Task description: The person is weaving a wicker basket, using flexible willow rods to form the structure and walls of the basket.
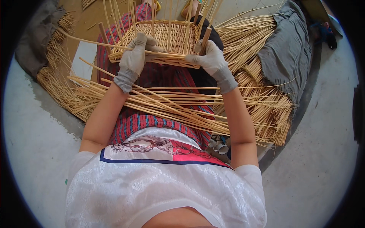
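A shallow wicker basket point(164, 36) with a woven base and tall upright stakes point(169, 32) rests over my knees. Thicker wooden posts point(205, 39) rise at its corners. My left hand point(137, 53), in a white knitted glove, closes on willow rods along the near edge, and one long rod point(84, 40) runs out from it to the left. My gloved right hand point(210, 59) wraps the near right corner, its thumb along the edge and its fingers around the post there. The palm sides of both gloves are hidden.
Loose willow rods point(182, 99) lie across my lap under my forearms. Large bundles of rods point(247, 41) sit on the right, partly beneath a grey cloth point(287, 49). More rods point(62, 89) and a dark cloth point(34, 38) are at left, near a white board point(82, 60).
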`<state>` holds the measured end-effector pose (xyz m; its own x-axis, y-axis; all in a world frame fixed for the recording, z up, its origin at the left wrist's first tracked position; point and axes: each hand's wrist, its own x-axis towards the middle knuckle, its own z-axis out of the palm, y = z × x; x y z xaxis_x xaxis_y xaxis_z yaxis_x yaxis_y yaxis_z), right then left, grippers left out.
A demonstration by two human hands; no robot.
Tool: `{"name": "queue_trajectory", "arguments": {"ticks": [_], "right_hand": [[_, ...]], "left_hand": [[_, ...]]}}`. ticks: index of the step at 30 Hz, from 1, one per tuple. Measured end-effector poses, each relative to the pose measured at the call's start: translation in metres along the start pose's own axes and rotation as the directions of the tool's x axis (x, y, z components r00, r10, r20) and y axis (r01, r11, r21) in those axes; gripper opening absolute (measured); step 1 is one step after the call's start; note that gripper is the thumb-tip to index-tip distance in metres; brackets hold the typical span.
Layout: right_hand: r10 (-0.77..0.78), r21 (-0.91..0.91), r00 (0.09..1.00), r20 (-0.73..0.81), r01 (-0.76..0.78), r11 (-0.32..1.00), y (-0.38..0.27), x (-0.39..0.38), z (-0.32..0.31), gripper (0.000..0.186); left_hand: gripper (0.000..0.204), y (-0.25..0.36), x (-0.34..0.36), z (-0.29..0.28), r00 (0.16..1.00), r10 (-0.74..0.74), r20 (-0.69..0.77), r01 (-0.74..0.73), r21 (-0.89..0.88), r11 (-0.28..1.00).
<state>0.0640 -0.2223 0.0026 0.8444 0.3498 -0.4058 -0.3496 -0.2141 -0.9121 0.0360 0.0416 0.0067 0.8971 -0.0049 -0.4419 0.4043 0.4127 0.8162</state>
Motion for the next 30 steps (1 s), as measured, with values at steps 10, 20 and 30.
{"name": "queue_trajectory", "arguments": {"ticks": [10,20,30], "right_hand": [[-0.374,-0.305,0.548,-0.748,0.216,0.928,0.038,0.031,0.064,0.016],[-0.126,-0.016,0.778,-0.615,0.147,0.989,0.003,0.000,0.039,0.044],[0.251,0.264,0.927,0.280,-0.326,0.908,-0.013,-0.089,0.115,0.031]], "left_hand": [[0.068,0.066,0.061,0.176,0.849,0.177,0.497,-0.475,0.575,0.666],[0.026,0.012,-0.081,-0.040,0.819,-0.425,0.385,-0.367,0.921,0.128],[0.012,0.014,-0.071,-0.032,0.784,0.409,0.467,-0.571,0.801,0.179]]}}
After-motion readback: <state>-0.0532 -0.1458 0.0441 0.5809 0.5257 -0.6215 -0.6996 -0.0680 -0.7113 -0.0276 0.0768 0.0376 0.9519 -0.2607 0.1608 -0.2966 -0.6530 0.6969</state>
